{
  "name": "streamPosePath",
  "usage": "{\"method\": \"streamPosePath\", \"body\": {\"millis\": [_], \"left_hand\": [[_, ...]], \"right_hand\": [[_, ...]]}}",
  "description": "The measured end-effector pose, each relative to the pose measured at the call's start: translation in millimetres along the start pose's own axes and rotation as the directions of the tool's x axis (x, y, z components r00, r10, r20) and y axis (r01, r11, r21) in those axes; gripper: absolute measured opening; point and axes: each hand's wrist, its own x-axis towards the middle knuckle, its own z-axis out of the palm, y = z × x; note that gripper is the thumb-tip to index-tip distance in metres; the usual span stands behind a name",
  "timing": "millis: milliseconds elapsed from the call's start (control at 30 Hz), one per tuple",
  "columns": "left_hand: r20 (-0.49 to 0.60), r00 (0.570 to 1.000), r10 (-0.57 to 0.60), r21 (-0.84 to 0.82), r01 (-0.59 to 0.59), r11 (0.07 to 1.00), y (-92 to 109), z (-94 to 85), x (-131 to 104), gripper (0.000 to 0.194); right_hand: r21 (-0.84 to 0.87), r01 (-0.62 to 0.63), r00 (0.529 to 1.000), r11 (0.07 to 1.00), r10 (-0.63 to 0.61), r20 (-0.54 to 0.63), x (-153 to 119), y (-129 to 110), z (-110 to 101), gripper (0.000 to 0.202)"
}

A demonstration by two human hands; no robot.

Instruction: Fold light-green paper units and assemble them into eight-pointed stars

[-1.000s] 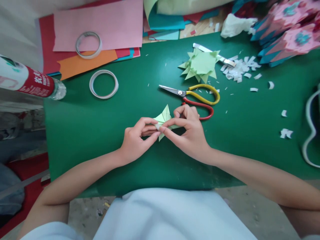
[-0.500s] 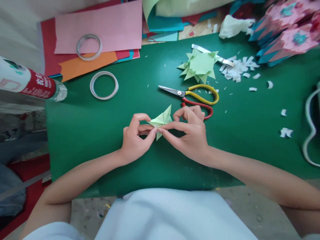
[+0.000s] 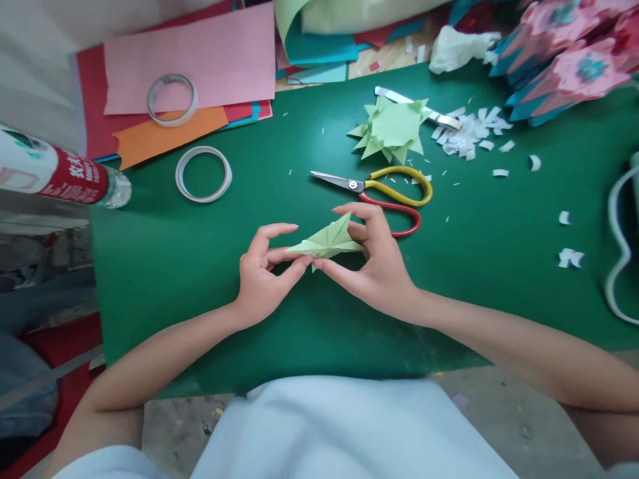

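Note:
A light green folded paper piece (image 3: 327,242) with pointed tips is held between both hands over the green table. My left hand (image 3: 267,276) pinches its lower left edge between thumb and fingers, the index finger lifted off. My right hand (image 3: 379,259) grips its right side, with the thumb at the lower edge and the index finger near the upper tip. Just beyond the right hand lie scissors (image 3: 355,186) with one yellow and one red handle, blades pointing left. Farther back rests a light green many-pointed paper shape (image 3: 396,128).
Two tape rolls (image 3: 204,174) are at the left, one on coloured paper sheets (image 3: 224,63). A bottle (image 3: 74,169) with a red label lies at the left edge. White paper scraps (image 3: 469,130) and pink-and-blue paper flowers (image 3: 574,73) are at the back right of the green table (image 3: 164,266).
The green paper piece has been turned and spread wider. My right index finger has risen to its upper tip, and my left index finger has come off it. The view has shifted slightly.

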Motion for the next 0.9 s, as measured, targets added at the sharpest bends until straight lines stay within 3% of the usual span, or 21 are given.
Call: {"method": "streamPosePath", "body": {"millis": [267, 433, 567, 767, 900], "left_hand": [[0.021, 1.0, -0.016, -0.091, 0.018, 0.996, 2.1, -0.7, 3.5, 0.034], [0.004, 0.998, -0.058, -0.216, 0.057, 0.975, 1.5, 0.2, 5.5, 0.033], [0.02, 0.996, -0.09, -0.194, 0.092, 0.977, 3.1, 0.3, 5.1, 0.03], [0.03, 0.994, -0.104, -0.124, 0.107, 0.987, 4.9, -0.2, 2.9, 0.027], [0.029, 0.998, -0.059, -0.037, 0.06, 0.998, 2.0, -0.6, 2.9, 0.028]], "right_hand": [[0.182, -0.083, 0.996, 0.98, 0.079, 0.028, 1.2, -3.8, 2.3, 0.034], [0.149, -0.113, 0.993, 0.982, 0.107, 0.052, 0.0, -0.2, 3.8, 0.033], [0.078, -0.088, 0.992, 0.993, 0.08, 0.102, -0.4, 0.9, 4.4, 0.036], [0.072, -0.059, 0.995, 0.996, 0.053, 0.084, 0.2, 2.1, 5.1, 0.036], [0.082, -0.064, 0.992, 0.995, 0.055, 0.112, 1.5, 3.2, 2.8, 0.033]]}}
